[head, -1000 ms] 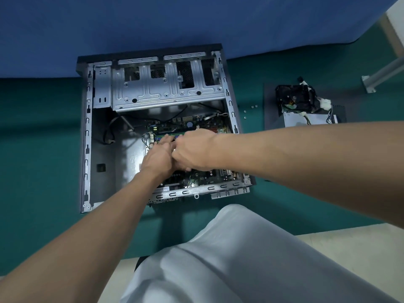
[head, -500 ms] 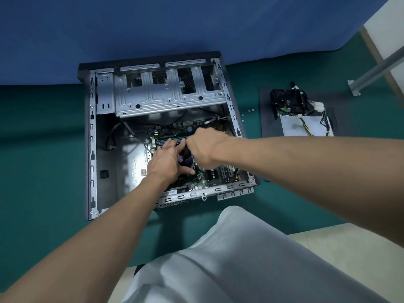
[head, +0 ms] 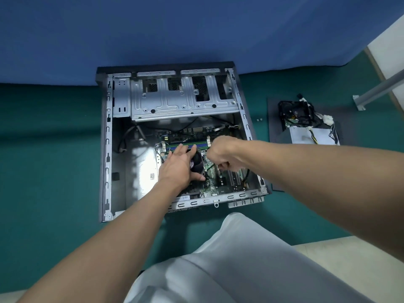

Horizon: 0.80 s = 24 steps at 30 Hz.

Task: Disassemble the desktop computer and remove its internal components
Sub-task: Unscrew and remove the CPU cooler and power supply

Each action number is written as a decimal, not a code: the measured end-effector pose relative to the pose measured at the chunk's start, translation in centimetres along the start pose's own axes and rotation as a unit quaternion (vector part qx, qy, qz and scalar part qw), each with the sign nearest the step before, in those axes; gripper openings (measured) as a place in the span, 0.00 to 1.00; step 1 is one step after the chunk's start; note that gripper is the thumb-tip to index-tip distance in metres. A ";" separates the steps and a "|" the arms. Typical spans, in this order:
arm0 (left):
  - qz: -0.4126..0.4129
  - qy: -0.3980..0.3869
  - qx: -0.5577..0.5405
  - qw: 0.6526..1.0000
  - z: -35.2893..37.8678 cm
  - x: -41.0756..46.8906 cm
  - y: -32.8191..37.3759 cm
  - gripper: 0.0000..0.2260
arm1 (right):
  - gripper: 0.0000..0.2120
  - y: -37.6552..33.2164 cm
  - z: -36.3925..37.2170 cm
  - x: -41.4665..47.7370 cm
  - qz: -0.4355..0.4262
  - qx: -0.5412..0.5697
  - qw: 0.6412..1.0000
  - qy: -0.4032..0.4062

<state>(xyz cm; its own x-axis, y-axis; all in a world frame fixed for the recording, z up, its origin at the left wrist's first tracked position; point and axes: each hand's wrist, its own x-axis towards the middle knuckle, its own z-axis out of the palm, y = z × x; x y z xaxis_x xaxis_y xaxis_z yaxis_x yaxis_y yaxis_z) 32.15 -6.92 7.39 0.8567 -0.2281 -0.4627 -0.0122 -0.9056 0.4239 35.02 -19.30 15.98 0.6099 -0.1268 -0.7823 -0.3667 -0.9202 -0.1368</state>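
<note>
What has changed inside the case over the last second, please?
The right hand drew off the left hand toward the right, uncovering the black cooler fan; it is curled round a thin dark shaft. The left hand stayed on the fan; case and power supply unmoved.

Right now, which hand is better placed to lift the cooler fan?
Likely left: left hand spans the cooler fan, thumb and fingers flanking it; right hand grips a thin dark item.

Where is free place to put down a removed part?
Free: the green cloth left of the open grey metal case, up to the blue backdrop. Crowded: the dark grey panel on the right holds the silver power supply with cables.
</note>
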 end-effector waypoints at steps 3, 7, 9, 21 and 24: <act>0.001 0.001 0.006 1.000 0.0 0.1 0.0 0.46 | 0.12 -0.1 -0.1 -1.6 -0.093 -0.186 0.976 0.068; 0.008 -0.001 0.017 1.000 0.0 0.1 0.1 0.45 | 0.11 -0.3 0.0 -2.7 -0.291 -0.459 0.833 0.102; 0.020 0.004 0.020 1.000 -0.2 0.0 -0.1 0.43 | 0.10 -0.8 0.0 -2.6 -0.341 -0.511 0.783 0.100; 0.300 0.008 0.250 0.920 0.1 0.5 -3.5 0.40 | 0.09 0.9 -5.3 1.9 -0.224 -0.101 0.955 0.168; 0.350 -0.013 0.288 0.891 1.1 0.6 -3.8 0.39 | 0.07 0.5 -4.3 2.4 -0.269 -0.027 0.943 0.195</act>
<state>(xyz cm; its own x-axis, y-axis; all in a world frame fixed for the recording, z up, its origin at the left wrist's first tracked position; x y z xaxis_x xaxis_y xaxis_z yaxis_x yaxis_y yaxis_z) 32.16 -4.01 4.62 0.5230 -0.8106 -0.2635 -0.8078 -0.5700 0.1500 39.29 -21.67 16.61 0.9128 0.2478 -0.3245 0.1000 -0.9062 -0.4108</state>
